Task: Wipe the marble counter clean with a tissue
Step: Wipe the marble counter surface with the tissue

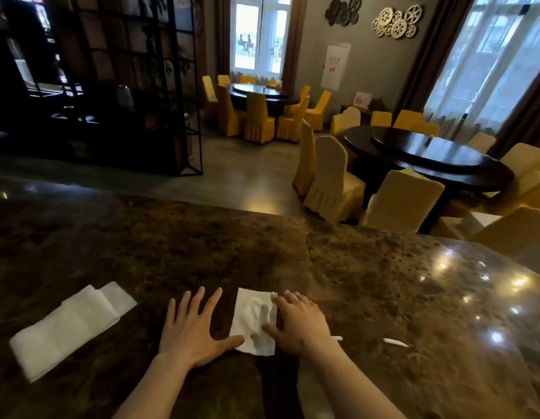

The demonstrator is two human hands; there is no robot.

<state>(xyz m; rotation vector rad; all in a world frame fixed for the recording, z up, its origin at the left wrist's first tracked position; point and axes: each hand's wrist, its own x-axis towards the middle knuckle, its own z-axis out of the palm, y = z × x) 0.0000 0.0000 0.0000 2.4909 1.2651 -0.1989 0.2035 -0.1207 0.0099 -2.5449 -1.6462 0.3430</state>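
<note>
A folded white tissue [254, 320] lies flat on the brown marble counter [262, 255], near its front edge. My right hand [302, 322] rests on the tissue's right edge, fingers bent, thumb pressing the lower part. My left hand [191, 325] lies flat on the counter just left of the tissue, fingers spread, thumb tip touching the tissue's lower left corner.
A long folded white cloth or tissue stack [69, 328] lies at the left of the counter. Two small white scraps [395, 342] sit right of my right hand. Beyond the counter stand round dark tables [429, 155] with yellow-covered chairs [332, 179] and a black metal shelf [126, 86].
</note>
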